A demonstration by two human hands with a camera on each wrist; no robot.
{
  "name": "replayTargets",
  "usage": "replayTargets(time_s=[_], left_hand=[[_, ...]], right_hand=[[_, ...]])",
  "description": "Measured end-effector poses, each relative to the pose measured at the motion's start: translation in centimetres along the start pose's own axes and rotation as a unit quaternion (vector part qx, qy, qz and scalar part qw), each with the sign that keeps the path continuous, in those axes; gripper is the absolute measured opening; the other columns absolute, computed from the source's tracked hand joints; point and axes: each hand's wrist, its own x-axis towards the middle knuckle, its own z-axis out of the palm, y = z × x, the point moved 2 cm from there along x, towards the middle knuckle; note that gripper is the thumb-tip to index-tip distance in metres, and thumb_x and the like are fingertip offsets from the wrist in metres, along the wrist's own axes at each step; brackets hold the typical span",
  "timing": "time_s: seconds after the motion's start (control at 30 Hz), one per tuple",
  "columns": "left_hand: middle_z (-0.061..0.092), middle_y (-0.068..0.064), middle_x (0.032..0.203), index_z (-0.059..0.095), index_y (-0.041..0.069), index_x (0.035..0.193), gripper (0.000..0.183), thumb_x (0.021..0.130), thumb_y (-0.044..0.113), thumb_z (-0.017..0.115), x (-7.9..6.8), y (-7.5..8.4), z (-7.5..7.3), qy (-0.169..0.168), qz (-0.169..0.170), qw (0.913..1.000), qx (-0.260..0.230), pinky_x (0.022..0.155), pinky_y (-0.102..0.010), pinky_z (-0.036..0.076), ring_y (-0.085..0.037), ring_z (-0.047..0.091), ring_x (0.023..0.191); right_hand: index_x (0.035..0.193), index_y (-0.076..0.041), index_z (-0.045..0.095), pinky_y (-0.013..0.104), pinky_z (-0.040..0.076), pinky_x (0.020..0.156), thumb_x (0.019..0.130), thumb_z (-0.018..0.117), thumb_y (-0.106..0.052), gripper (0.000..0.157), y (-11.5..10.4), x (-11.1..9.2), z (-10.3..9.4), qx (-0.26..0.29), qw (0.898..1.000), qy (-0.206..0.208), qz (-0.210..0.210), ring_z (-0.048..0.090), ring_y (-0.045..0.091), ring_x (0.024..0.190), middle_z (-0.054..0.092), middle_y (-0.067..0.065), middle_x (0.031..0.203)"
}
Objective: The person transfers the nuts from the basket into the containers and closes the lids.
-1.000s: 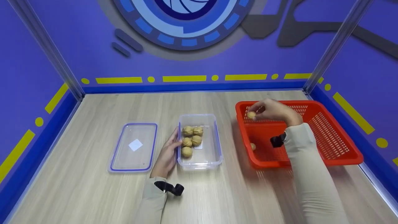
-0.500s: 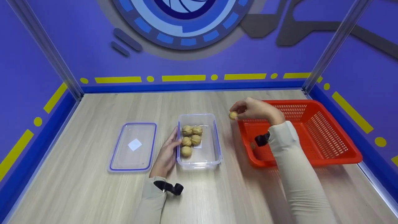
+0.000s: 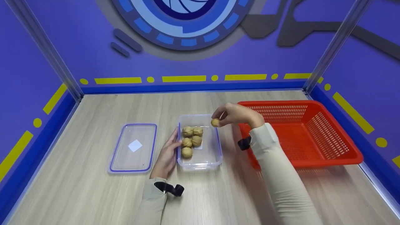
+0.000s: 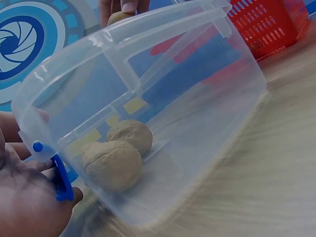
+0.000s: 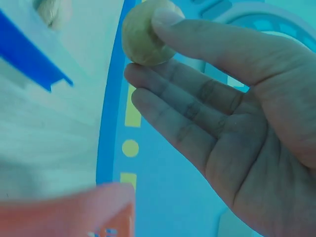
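Observation:
In the head view my right hand (image 3: 236,114) pinches a walnut (image 3: 215,122) over the far right corner of a clear plastic food container (image 3: 211,162). The right wrist view shows this walnut (image 5: 148,32) between thumb and fingertips, the lower fingers stretched out. My left hand (image 3: 167,156) holds the container's left wall, thumb at the rim and the other fingers along the outside. Several walnuts (image 3: 187,152) lie inside against that left wall. Near the left palm hangs a blue side clip (image 4: 63,180).
A red perforated basket (image 3: 339,147) stands on the right, partly behind the right forearm. To the left, the container's lid (image 3: 132,161) with a blue seal lies flat on the wooden table (image 3: 78,156). Printed blue panels (image 3: 175,67) wall in the back and sides.
My right hand has carried the walnut leftward from the basket to the container's far right corner. The left hand and the container stay in place. The forearm now hides the walnut in the basket.

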Motion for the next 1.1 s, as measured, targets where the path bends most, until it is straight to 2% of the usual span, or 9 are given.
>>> replayTargets(time_s=[0.3, 0.47, 1.1], left_hand=[[0.001, -0.009, 0.163, 0.018, 0.012, 0.153, 0.064, 0.095, -0.002, 0.040, 0.0, 0.1, 0.0, 0.006, -0.006, 1.0000, 0.000, 0.123, -0.038, -0.002, -0.026, -0.003, 0.150], [0.001, -0.009, 0.163, 0.018, 0.011, 0.153, 0.064, 0.094, -0.003, 0.040, 0.0, 0.1, 0.0, 0.004, -0.004, 1.0000, -0.007, 0.124, -0.038, -0.002, -0.026, -0.003, 0.150], [0.003, -0.011, 0.163, 0.018, 0.009, 0.153, 0.065, 0.093, -0.003, 0.041, -0.1, 0.0, 0.0, 0.011, 0.004, 0.9998, 0.013, 0.124, -0.038, -0.002, -0.027, -0.001, 0.150]], right_hand=[[0.112, -0.009, 0.071, 0.035, 0.057, 0.089, 0.082, 0.071, -0.005, 0.030, -1.2, 2.2, 2.4, 0.009, 0.999, -0.027, -0.022, 0.067, 0.024, 0.100, 0.072, 0.007, 0.110], [0.111, -0.006, 0.071, 0.034, 0.058, 0.088, 0.080, 0.071, 0.000, 0.031, -1.6, 3.3, 3.6, 0.002, 0.999, -0.041, -0.020, 0.067, 0.024, 0.100, 0.072, 0.009, 0.109], [0.108, -0.010, 0.073, 0.032, 0.055, 0.085, 0.078, 0.075, -0.005, 0.031, -1.7, 5.3, 7.0, -0.041, 0.995, -0.086, -0.004, 0.063, 0.015, 0.090, 0.073, 0.006, 0.102]])
